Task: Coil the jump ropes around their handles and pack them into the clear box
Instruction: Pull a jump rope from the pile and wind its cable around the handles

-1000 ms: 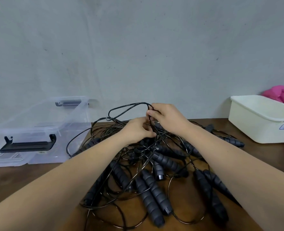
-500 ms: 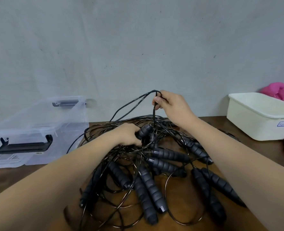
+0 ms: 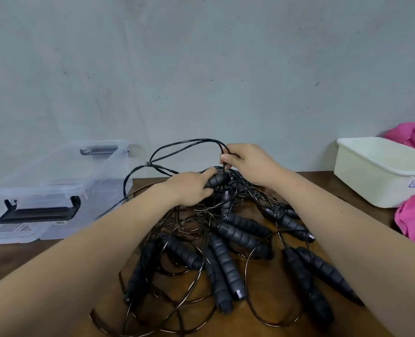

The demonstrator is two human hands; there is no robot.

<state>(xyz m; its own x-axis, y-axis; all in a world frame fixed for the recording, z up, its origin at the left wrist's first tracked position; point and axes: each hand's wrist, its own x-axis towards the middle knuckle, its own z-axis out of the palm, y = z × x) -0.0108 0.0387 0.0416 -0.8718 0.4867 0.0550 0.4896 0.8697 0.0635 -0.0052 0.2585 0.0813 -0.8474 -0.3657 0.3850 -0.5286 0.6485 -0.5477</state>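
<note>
A tangled heap of black jump ropes (image 3: pixel 228 242) with several ribbed dark grey handles lies on the brown table. My left hand (image 3: pixel 189 188) grips one handle (image 3: pixel 217 180) at the top of the heap. Just above it my right hand (image 3: pixel 248 161) pinches a thin black cord (image 3: pixel 184 144) that loops up and out to the left. The clear box (image 3: pixel 55 181) with black latches stands at the left, against the wall, with nothing visible inside.
A cream plastic tub (image 3: pixel 384 173) sits at the right, with pink cloth (image 3: pixel 414 217) beside and behind it. The grey wall runs close behind the table (image 3: pixel 286 322). Loose cord loops spread toward the near edge.
My right hand has dropped lower with the cord, closer to my left hand. My left hand has lifted the handle slightly higher in the heap.
</note>
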